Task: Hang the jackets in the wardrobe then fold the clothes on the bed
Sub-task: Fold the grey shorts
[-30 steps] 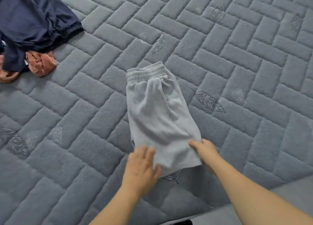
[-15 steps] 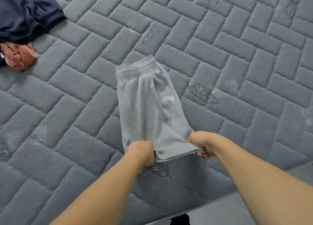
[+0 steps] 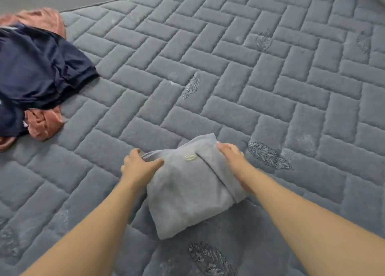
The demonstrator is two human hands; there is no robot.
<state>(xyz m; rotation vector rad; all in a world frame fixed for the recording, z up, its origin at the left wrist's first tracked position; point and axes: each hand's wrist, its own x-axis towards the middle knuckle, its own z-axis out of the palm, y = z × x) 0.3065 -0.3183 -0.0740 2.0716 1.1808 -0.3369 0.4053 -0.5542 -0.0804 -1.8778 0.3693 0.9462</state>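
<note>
1. The grey shorts (image 3: 191, 190) are lying folded on the grey quilted bed cover (image 3: 270, 84), low in the head view and a little right of centre, between the person's two forearms.
2. The folded bundle is running with its long axis on a diagonal — from its upper end near the fingers, where one corner is pointing up and away from the person, down to a blunt lower end pointing back toward the person and slightly left.
3. A small pale oval mark (image 3: 190, 157) is showing on the top layer near the upper end; what it is cannot be made out.
4. The left hand (image 3: 138, 167) is gripping the upper-left edge of the shorts, its thumb lying across the top of the cloth and its fingers curling over the edge.
5. The right hand (image 3: 231, 161) is holding the right-hand fold of the shorts, its thumb lying on top of the cloth; its fingers are going under or behind the cloth, so they are mostly hidden.
6. The lower layers of the shorts are covered by the top fold.
7. A dark navy garment (image 3: 39, 71) is lying crumpled at the left edge of the view, well apart from the shorts and cut off by the frame.
8. A salmon-pink garment (image 3: 44, 123) is showing above and below the navy one — mostly hidden beneath it.
</note>
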